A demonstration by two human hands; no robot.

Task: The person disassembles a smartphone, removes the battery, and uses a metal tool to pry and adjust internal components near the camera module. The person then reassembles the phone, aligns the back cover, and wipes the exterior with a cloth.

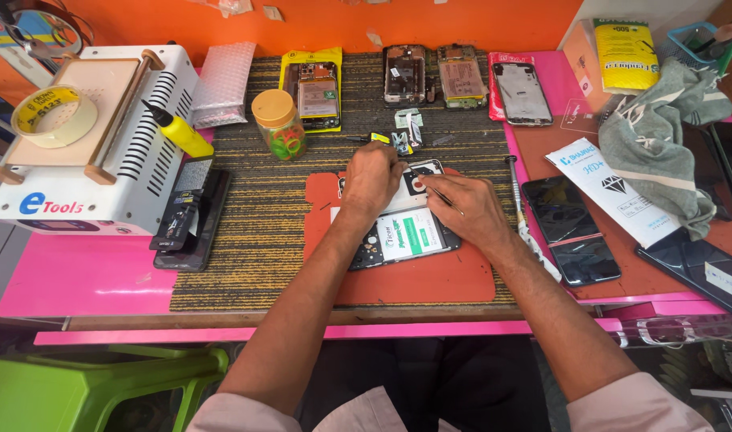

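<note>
Both hands rest on an opened phone (pixel 402 232) lying on a red mat (pixel 430 280): the left hand (pixel 372 178) presses its upper end with curled fingers, the right hand (pixel 470 208) pinches a thin tool (pixel 444 200) just beside.

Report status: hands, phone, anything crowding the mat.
Left hand pressed on the opened phone. Right hand holds a thin tool at its upper end. Small loose parts lie just beyond the mat.

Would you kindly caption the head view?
Left hand steadies an opened black smartphone on an orange mat; right hand holds thin tweezers.
</note>
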